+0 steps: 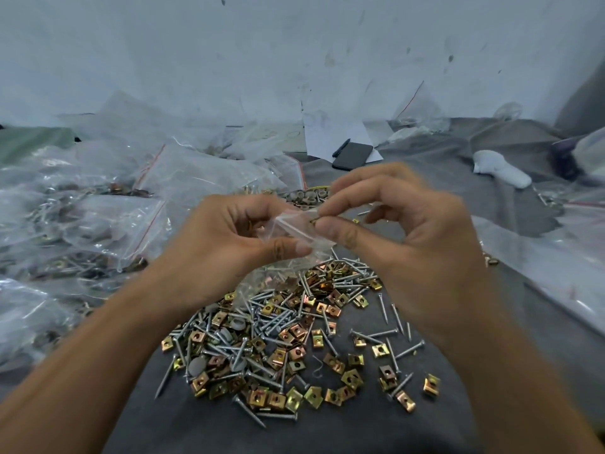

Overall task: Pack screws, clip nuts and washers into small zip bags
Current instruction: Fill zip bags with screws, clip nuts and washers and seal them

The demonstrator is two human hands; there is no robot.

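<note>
Now our left hand pinches the bag while our right hand pinches a clip nut at its mouth; screws lie at six o'clock.

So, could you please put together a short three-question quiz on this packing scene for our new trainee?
1. True or false: the left hand grips the small zip bag.
2. What is the right hand doing? A) pinching a small part at the bag's mouth B) resting flat on the cloth C) holding the phone
3. Fill in: the dark phone lies on white ____.

Key: 1 true; 2 A; 3 paper.
</note>
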